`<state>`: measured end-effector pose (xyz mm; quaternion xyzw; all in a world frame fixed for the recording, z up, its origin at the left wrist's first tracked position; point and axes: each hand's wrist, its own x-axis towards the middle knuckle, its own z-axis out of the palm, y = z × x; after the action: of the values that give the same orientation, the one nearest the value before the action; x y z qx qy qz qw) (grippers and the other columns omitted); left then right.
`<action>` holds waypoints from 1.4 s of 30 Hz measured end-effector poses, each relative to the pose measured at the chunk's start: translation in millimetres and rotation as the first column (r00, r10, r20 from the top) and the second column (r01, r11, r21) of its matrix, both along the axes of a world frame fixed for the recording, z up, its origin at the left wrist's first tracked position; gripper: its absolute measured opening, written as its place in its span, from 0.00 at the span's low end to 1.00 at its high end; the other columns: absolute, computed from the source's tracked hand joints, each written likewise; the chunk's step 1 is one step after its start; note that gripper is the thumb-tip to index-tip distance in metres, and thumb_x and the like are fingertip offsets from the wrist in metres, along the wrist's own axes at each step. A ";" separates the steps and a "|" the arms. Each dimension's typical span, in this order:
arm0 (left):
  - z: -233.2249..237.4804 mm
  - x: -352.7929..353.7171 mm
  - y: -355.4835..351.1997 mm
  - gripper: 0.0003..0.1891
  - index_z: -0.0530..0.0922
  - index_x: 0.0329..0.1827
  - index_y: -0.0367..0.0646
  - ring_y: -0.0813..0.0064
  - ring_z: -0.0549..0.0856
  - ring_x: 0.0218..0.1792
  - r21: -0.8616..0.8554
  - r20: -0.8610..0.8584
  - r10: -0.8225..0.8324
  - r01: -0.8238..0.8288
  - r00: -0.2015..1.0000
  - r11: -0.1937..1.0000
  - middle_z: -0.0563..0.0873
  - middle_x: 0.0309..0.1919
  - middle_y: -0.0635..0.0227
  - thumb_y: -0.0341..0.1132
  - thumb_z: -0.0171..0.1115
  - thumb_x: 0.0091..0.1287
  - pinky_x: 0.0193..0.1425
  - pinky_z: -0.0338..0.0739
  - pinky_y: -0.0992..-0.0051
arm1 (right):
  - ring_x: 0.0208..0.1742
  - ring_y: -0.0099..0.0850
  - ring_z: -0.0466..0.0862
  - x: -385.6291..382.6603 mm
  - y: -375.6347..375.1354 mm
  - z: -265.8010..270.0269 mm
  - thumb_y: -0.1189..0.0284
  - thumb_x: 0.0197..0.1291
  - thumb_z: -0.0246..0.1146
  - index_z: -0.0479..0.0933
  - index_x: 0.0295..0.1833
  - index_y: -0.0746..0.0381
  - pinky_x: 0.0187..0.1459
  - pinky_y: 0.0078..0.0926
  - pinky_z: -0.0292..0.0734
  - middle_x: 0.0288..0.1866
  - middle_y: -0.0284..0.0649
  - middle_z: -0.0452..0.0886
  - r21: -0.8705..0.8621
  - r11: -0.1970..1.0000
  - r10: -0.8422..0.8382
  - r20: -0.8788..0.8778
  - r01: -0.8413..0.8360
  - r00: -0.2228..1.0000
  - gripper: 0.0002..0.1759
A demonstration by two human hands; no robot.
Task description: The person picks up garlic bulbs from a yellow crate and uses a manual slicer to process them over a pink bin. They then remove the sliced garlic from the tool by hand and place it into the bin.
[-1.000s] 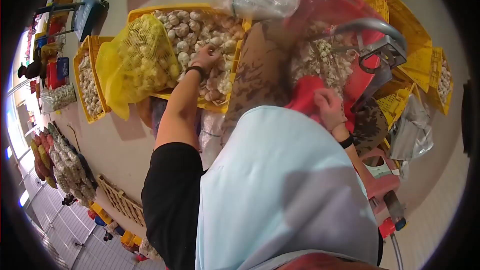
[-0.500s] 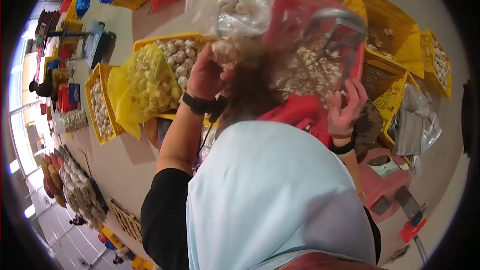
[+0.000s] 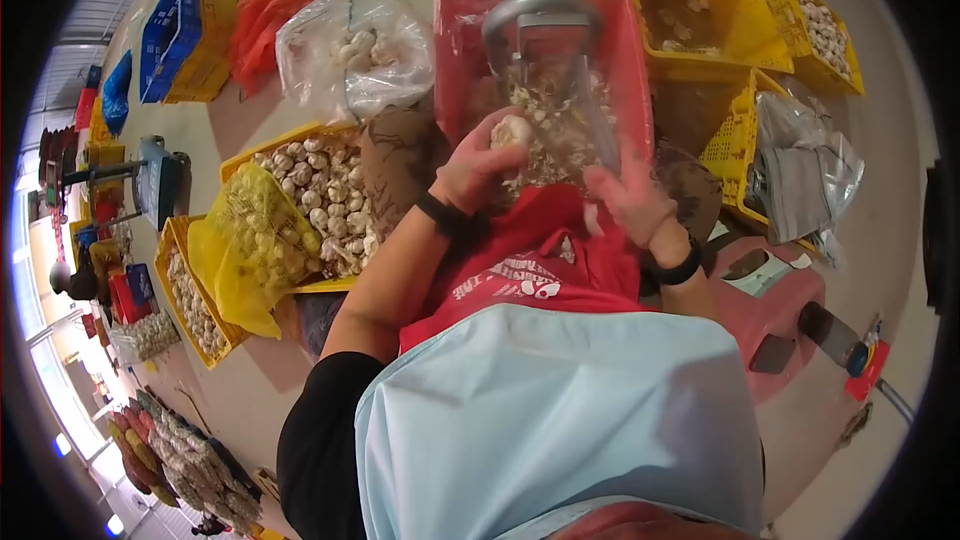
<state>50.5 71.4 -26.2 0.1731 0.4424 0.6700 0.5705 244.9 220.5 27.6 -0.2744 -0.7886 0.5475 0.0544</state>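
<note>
My left hand (image 3: 478, 162) is closed round a whitish garlic bulb (image 3: 512, 131), held above the near left part of a red tub (image 3: 455, 65). Loose garlic skins and scraps (image 3: 555, 105) cover the tub's bottom. A grey metal device (image 3: 540, 12) with a rounded top stands in the tub. From it a blurred grey bar (image 3: 598, 115) slants down towards me. At that bar's lower end my right hand (image 3: 640, 202) is closed, thumb on one side and index finger on the other; its fingertips are somewhat smeared. Red cloth (image 3: 545, 250) lies just below both hands.
Left of the tub, a yellow crate (image 3: 235, 162) holds many garlic bulbs and a yellow net bag (image 3: 250, 250). A clear plastic bag (image 3: 310, 50) with bulbs lies beyond it. More yellow crates (image 3: 700, 5) stand at the right, above a pink plastic stool-like object (image 3: 790, 295).
The view has turned, shifting the tub leftward in it. My left hand has brought the bulb from beside the crate to over the tub. My right hand has closed at the bar.
</note>
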 end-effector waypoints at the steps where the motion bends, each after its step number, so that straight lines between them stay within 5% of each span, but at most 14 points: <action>1: -0.1 2.8 4.2 0.26 0.69 0.65 0.41 0.83 0.76 0.34 0.006 -0.108 -0.034 0.035 0.994 0.999 0.79 0.41 0.74 0.33 0.66 0.65 0.35 0.72 0.84 | 0.36 0.32 0.85 -0.2 0.2 2.6 0.76 0.66 0.54 0.57 0.67 0.67 0.37 0.30 0.80 0.37 0.46 0.84 -0.039 0.999 -0.002 0.035 0.004 0.999 0.25; 2: -1.5 5.1 8.8 0.31 0.68 0.66 0.39 0.85 0.78 0.38 -0.031 -0.119 -0.023 0.019 0.993 0.999 0.80 0.43 0.74 0.26 0.71 0.58 0.41 0.75 0.83 | 0.37 0.32 0.85 -1.0 1.2 6.7 0.76 0.66 0.54 0.57 0.67 0.67 0.38 0.30 0.80 0.37 0.46 0.83 -0.080 0.997 -0.003 0.069 0.008 0.998 0.26; 6: -3.3 7.4 24.7 0.31 0.68 0.65 0.38 0.80 0.82 0.44 -0.085 -0.194 -0.120 0.105 0.974 0.991 0.82 0.47 0.69 0.22 0.70 0.57 0.50 0.79 0.77 | 0.38 0.30 0.84 -3.1 0.2 16.2 0.76 0.67 0.55 0.56 0.68 0.66 0.42 0.29 0.80 0.37 0.46 0.83 -0.138 0.990 0.008 0.055 0.000 0.998 0.26; 12: -2.0 5.5 34.7 0.32 0.66 0.67 0.39 0.78 0.83 0.45 -0.013 -0.147 -0.120 0.119 0.982 0.993 0.83 0.48 0.68 0.22 0.69 0.59 0.50 0.79 0.76 | 0.40 0.30 0.84 -5.2 0.2 29.0 0.76 0.68 0.54 0.56 0.67 0.67 0.43 0.29 0.80 0.40 0.47 0.82 -0.171 0.985 0.030 0.143 -0.005 0.989 0.25; 15: 3.7 5.9 39.2 0.31 0.68 0.64 0.36 0.80 0.82 0.44 0.038 -0.077 -0.080 0.083 0.994 0.996 0.81 0.50 0.68 0.25 0.71 0.58 0.48 0.78 0.78 | 0.40 0.30 0.84 -2.5 -1.2 20.7 0.75 0.69 0.55 0.56 0.67 0.67 0.43 0.28 0.80 0.40 0.47 0.82 -0.138 0.990 0.014 0.111 0.002 0.994 0.25; 21: 14.8 4.3 39.6 0.22 0.69 0.60 0.41 0.82 0.78 0.33 -0.017 0.060 -0.074 0.075 0.995 0.997 0.80 0.38 0.73 0.26 0.62 0.62 0.33 0.72 0.81 | 0.39 0.28 0.85 -4.0 1.5 35.9 0.74 0.68 0.56 0.56 0.66 0.67 0.42 0.27 0.80 0.38 0.48 0.82 -0.232 0.973 0.042 0.137 -0.009 0.990 0.25; 30: 33.2 8.4 46.9 0.10 0.73 0.44 0.43 0.83 0.72 0.25 -0.086 0.006 -0.062 0.062 0.998 0.994 0.76 0.27 0.75 0.32 0.60 0.61 0.27 0.65 0.81 | 0.37 0.31 0.86 -3.5 0.7 35.4 0.73 0.67 0.57 0.58 0.63 0.69 0.40 0.29 0.80 0.33 0.47 0.83 -0.129 0.991 0.046 0.147 -0.027 0.988 0.24; 33: 27.7 8.8 47.5 0.10 0.74 0.45 0.43 0.83 0.72 0.25 -0.086 -0.001 -0.057 0.056 0.998 0.995 0.76 0.27 0.76 0.32 0.60 0.61 0.27 0.64 0.81 | 0.40 0.32 0.86 -4.3 -1.0 19.4 0.72 0.67 0.59 0.58 0.63 0.69 0.41 0.29 0.80 0.36 0.49 0.83 -0.312 0.946 -0.038 0.160 0.087 0.986 0.25; 36: 24.8 8.8 48.6 0.12 0.73 0.46 0.43 0.83 0.73 0.26 -0.107 0.015 -0.050 0.052 0.999 0.993 0.76 0.29 0.75 0.31 0.61 0.60 0.28 0.65 0.81 | 0.45 0.38 0.85 -3.5 6.8 -15.0 0.70 0.66 0.61 0.59 0.64 0.67 0.44 0.34 0.79 0.42 0.51 0.81 -0.216 0.976 0.042 0.217 0.006 0.975 0.26; 39: 24.4 7.8 47.5 0.15 0.73 0.50 0.42 0.83 0.73 0.27 -0.084 -0.035 -0.077 0.073 0.996 0.994 0.77 0.31 0.74 0.31 0.62 0.60 0.28 0.65 0.81 | 0.50 0.45 0.81 -7.1 14.7 -73.6 0.67 0.65 0.62 0.60 0.65 0.64 0.51 0.39 0.76 0.50 0.52 0.78 0.252 0.966 0.018 0.160 -0.059 0.987 0.29; 41: 21.2 9.1 43.9 0.16 0.73 0.53 0.41 0.82 0.74 0.27 -0.048 -0.077 -0.050 0.046 0.996 0.998 0.77 0.32 0.73 0.33 0.61 0.62 0.28 0.66 0.80 | 0.55 0.49 0.77 -0.6 16.6 -132.4 0.63 0.64 0.63 0.61 0.67 0.62 0.56 0.41 0.73 0.56 0.52 0.75 0.687 0.721 0.063 0.066 -0.091 0.996 0.31; 42: 17.8 8.7 40.7 0.17 0.73 0.55 0.41 0.82 0.74 0.28 -0.030 -0.101 -0.031 0.029 0.994 0.999 0.78 0.33 0.72 0.35 0.60 0.63 0.28 0.66 0.80 | 0.56 0.48 0.76 -8.0 18.6 -113.9 0.62 0.63 0.63 0.62 0.67 0.62 0.57 0.41 0.72 0.56 0.52 0.75 0.541 0.841 0.026 -0.002 -0.021 1.000 0.31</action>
<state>59.2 112.1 -8.3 0.2052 0.4776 0.6453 0.5598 236.8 239.2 -86.3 -0.2357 -0.9141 0.3048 0.1266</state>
